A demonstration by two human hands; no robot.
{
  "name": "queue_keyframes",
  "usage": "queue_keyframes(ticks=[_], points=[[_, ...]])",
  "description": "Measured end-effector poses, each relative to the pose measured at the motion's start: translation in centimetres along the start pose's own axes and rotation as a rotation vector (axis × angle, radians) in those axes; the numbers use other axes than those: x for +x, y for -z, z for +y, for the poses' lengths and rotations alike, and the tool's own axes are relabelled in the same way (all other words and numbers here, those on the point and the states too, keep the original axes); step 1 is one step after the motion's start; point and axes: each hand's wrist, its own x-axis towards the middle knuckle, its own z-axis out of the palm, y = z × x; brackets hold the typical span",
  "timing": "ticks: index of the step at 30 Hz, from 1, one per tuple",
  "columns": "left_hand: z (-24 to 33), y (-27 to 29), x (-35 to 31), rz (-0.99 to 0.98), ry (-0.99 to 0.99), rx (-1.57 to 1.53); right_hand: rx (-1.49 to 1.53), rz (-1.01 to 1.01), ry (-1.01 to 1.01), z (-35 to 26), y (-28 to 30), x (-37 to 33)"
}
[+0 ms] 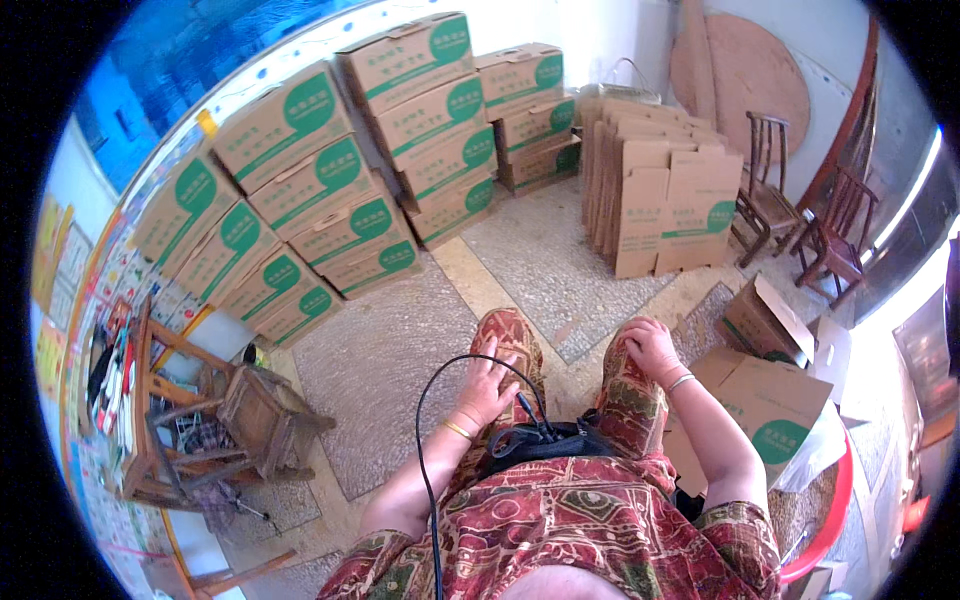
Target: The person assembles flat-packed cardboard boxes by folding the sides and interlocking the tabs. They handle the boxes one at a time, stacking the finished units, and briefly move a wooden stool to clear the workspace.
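My left hand (487, 384) lies on my left thigh, fingers stretched out and holding nothing. A gold-coloured bracelet (457, 428) circles that wrist. On my right knee rests my right hand (650, 347), its fingers bent loosely over the patterned trousers (634, 405); a silver-coloured bangle (681, 381) is on its wrist. Between my legs sits a small black pouch (535, 445) with a black cable (424, 400) looping out past my left forearm. Neither hand touches a box.
Stacked cardboard boxes (345, 215) line the left and back walls. Flattened cartons (665, 205) stand upright ahead. Wooden chairs (768, 190) are at far right, and a wooden stool (265, 420) is at left. Open cartons (740, 395) and a red-rimmed tub (838, 500) are beside my right arm.
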Motion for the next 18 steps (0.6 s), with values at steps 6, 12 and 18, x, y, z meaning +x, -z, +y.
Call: queue_keyframes(ticks=[6, 12, 18], points=[[0.7, -1.5, -3.6, -0.079, 0.030, 0.199, 0.214, 0.287, 0.173, -5.8, 8.0, 1.3], [0.2, -2.9, -4.0, -0.044, -0.011, 0.181, 0.221, 0.421, 0.380, -16.9, 20.6, 1.3], [-0.1, -3.4, -3.7, -0.049, -0.038, 0.187, 0.170, 0.471, 0.690, -24.8, 28.4, 0.2]])
